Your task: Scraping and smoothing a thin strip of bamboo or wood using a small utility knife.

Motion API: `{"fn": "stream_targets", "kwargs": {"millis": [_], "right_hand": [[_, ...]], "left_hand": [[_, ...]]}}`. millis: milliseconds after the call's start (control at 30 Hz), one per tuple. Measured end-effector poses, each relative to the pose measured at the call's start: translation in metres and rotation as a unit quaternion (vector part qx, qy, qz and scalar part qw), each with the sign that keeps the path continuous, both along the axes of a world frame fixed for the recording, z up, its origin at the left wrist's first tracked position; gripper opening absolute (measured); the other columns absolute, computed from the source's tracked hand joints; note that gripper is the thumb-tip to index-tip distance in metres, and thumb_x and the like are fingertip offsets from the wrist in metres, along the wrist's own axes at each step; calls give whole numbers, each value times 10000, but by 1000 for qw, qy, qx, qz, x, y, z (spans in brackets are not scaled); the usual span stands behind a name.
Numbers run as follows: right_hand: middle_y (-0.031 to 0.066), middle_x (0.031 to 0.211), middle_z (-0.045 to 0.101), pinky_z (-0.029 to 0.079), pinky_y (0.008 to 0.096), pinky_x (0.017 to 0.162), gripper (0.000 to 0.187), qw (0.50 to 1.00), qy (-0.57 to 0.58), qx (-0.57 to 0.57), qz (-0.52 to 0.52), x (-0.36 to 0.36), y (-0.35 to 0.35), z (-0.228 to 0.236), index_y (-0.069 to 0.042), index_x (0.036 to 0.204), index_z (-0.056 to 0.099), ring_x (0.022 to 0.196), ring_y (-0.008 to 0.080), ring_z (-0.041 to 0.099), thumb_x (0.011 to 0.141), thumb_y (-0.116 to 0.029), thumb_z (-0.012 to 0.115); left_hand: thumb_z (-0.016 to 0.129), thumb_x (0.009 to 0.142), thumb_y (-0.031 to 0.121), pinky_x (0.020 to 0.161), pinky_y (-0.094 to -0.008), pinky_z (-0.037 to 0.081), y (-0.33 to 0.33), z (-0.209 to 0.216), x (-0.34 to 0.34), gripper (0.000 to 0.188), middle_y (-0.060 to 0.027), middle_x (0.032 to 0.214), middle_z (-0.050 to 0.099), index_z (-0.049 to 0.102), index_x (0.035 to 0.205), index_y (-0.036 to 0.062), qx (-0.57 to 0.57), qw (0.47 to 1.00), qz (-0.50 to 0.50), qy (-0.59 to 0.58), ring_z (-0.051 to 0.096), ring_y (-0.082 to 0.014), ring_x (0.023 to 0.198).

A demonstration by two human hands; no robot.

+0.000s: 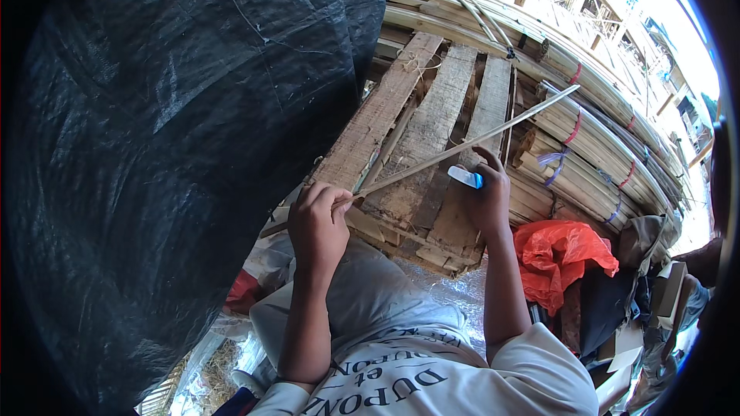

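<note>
Pinched in the fingers of my left hand [317, 216] is the near end of a long, thin, pale wooden strip [462, 146]. It slants up to the right across a slatted wooden bench [432, 119], and its far end juts past the bench's right edge. My right hand [491, 189] is closed round a small blue tool [465, 177] with a flat, shiny end pointing left. Fingers hide most of that tool, so its exact kind is unclear. The right index finger is raised close to the strip; whether it touches cannot be told.
A large black tarp [193, 108] hangs along the left. Bundles of wooden strips [593, 139] bound with red and purple ties are piled at the right, behind the bench. A crumpled orange-red plastic bag [559, 258] and mixed clutter lie near my right elbow.
</note>
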State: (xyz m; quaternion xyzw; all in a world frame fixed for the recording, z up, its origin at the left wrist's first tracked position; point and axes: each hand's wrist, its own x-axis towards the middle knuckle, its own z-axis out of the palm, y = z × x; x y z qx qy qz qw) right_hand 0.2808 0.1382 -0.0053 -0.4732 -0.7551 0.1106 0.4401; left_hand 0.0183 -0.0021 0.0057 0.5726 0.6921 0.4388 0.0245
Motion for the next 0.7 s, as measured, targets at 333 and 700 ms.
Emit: {"fn": "stream_targets", "kwargs": {"millis": [333,700], "right_hand": [[185,1334,687,499,464,1041,268,993,-77,92,25,2,0,-3,50,706,644,1262,391,603,857,-106,800],[203,1318,694,483,456,1087,251,998,-46,41,30,4,3,-7,43,730,691,1328,394,574,869,-136,798]], "left_hand": [[749,813,-32,886,-443,497,-23,5,-7,238,-83,1017,694,701,1029,56,-53,998,-38,9,654,-314,996],[615,1026,230,842,-524,518,-58,0,-34,223,-184,1096,682,611,1139,37,-189,978,-62,67,666,-432,1007]]}}
